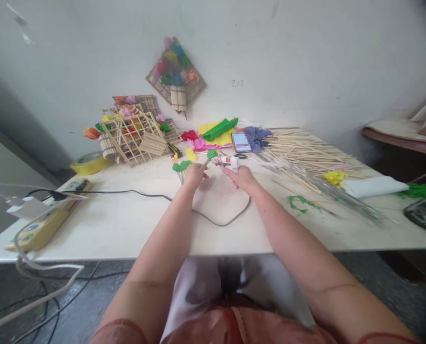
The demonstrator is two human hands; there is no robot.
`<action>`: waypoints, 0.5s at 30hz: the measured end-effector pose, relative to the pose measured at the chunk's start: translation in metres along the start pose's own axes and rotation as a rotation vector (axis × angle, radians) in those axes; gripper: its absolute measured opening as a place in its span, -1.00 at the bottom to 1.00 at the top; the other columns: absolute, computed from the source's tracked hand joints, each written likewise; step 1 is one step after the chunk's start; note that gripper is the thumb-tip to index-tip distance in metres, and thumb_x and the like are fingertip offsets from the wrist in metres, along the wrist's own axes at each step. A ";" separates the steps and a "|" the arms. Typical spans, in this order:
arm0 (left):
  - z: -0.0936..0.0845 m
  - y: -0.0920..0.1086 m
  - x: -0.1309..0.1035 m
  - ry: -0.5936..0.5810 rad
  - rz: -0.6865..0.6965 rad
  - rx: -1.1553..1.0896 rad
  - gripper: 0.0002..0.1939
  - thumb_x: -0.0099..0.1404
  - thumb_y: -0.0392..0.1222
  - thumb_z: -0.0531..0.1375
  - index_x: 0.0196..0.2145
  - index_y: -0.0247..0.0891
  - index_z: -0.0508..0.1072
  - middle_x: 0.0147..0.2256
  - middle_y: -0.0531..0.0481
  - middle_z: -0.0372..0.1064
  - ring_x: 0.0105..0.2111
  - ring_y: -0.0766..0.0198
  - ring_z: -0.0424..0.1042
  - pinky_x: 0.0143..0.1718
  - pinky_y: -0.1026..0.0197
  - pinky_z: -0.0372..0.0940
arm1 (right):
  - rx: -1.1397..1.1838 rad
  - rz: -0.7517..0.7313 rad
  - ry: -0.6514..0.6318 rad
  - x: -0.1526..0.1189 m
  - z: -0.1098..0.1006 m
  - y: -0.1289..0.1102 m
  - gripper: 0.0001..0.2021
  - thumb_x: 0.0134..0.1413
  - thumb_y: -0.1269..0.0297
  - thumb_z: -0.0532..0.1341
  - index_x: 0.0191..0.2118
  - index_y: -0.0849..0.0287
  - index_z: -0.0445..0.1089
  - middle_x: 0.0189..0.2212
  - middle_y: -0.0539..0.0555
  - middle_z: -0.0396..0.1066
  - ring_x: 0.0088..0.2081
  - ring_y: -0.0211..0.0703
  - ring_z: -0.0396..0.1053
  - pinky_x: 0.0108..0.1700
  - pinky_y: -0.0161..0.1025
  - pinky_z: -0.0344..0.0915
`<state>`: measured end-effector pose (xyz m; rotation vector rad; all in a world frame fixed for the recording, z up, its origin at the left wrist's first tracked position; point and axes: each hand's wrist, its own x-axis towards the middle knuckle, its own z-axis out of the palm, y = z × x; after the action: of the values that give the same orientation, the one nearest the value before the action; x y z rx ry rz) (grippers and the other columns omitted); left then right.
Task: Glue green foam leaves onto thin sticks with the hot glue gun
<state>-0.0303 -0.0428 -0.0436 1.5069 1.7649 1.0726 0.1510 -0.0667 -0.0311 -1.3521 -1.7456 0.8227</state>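
Note:
My left hand [196,175] is closed on the stem of a small green paper flower [212,154], whose head stands up just past my fingertips. In my right hand [244,177] is a white glue gun [232,161] with a reddish patch, its nose pointing left toward the flower. The black cord [132,191] runs over the table to my right hand. Just left of my left hand, several green paper flowers [181,166] stand on thin stems. My fingers partly hide the stem and the gun's handle.
Behind lie coloured crepe paper [218,131], a phone [241,142] and a box cutter [174,150]. Wooden sticks [306,148] and wires [327,186] spread right. Stick lattices [134,134], yellow tape [89,163] and a power strip [48,222] are left. A finished flower panel [177,74] hangs on the wall.

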 end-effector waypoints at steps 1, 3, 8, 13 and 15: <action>0.000 0.000 0.000 0.002 -0.003 0.004 -0.62 0.22 0.00 0.02 -0.30 -0.34 0.50 -0.55 -0.08 0.45 -0.58 0.36 0.32 -0.58 0.35 0.08 | -0.003 0.002 0.002 0.000 0.000 -0.001 -0.62 -0.02 -0.06 0.16 -0.47 0.22 0.35 -0.80 -0.08 0.13 -0.74 -0.30 0.17 -0.67 -0.36 0.17; 0.000 0.000 0.001 0.004 -0.012 0.022 -0.62 0.21 0.00 0.03 -0.30 -0.33 0.50 -0.54 -0.07 0.45 -0.59 0.37 0.30 -0.58 0.35 0.07 | -0.006 0.009 0.006 -0.001 0.000 -0.002 -0.61 -0.04 -0.07 0.16 -0.45 0.22 0.36 -0.80 -0.08 0.13 -0.74 -0.30 0.17 -0.67 -0.36 0.18; -0.001 -0.002 0.004 0.029 -0.002 0.073 -0.66 0.19 -0.05 0.04 -0.33 -0.31 0.51 -0.53 -0.05 0.46 -0.56 0.36 0.32 -0.58 0.34 0.06 | -0.012 0.030 0.018 -0.001 0.000 -0.003 -0.61 -0.05 -0.08 0.17 -0.43 0.23 0.36 -0.79 -0.09 0.14 -0.74 -0.31 0.16 -0.68 -0.37 0.16; -0.002 0.000 0.003 0.045 -0.010 0.116 -0.69 0.17 -0.07 0.06 -0.32 -0.30 0.51 -0.52 -0.03 0.46 -0.57 0.35 0.33 -0.56 0.33 0.07 | -0.032 0.017 0.012 -0.001 0.000 -0.002 -0.63 -0.01 -0.03 0.16 -0.43 0.25 0.36 -0.80 -0.08 0.13 -0.74 -0.31 0.16 -0.67 -0.37 0.16; -0.002 0.001 0.002 0.049 -0.011 0.125 -0.70 0.16 -0.09 0.07 -0.32 -0.30 0.51 -0.52 -0.04 0.47 -0.56 0.35 0.33 -0.55 0.33 0.08 | -0.020 0.006 0.008 -0.002 -0.001 -0.002 -0.64 0.00 -0.01 0.16 -0.43 0.25 0.36 -0.80 -0.09 0.13 -0.74 -0.32 0.16 -0.67 -0.37 0.15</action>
<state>-0.0322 -0.0413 -0.0412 1.5544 1.9036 1.0184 0.1505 -0.0688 -0.0290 -1.3731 -1.7491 0.8041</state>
